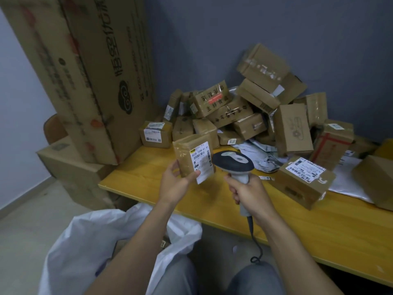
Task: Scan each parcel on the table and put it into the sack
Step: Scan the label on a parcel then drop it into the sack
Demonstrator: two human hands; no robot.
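My left hand (177,182) grips a small brown parcel (187,158) from below, upright above the table's near edge, its white label turned toward the scanner. My right hand (247,192) holds the grey handle of a barcode scanner (232,161), whose dark head sits right beside the label. A cord hangs from the handle toward my lap. The white sack (85,248) lies open on the floor below my left arm. A heap of brown parcels (244,111) fills the back of the yellow table (319,226).
A labelled box (302,182) lies on the table right of the scanner, with another box (376,179) at the right edge. Grey mailer bags (261,152) lie under the heap. Tall cartons (85,81) lean at the left beside a chair back (53,128).
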